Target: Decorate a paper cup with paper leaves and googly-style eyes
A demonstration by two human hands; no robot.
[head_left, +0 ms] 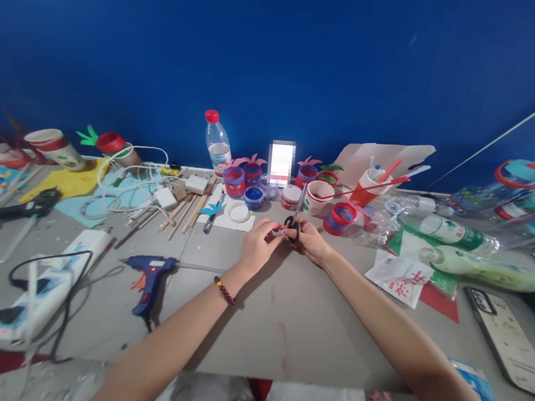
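Observation:
My right hand (312, 242) is closed around the black handles of a pair of scissors (301, 201), whose blades point up and away from me. Close against it on the left, my left hand (260, 244) pinches with thumb and forefinger. Something small and reddish shows at those fingertips, too small to name. Just beyond the hands stand a jar of blue paint (253, 197), a white-lidded jar (291, 197), a white paper cup (318, 197) and a red and purple painted cup (339, 218). A white round lid (239, 213) lies left of my left hand.
A blue glue gun (152, 278) with a lit red light lies at left, beside a white power strip (52, 288) with tangled cables. Wooden sticks (180, 213) and a water bottle (218, 144) are farther back. Plastic bottles (459, 234) and a phone (511, 340) lie at right.

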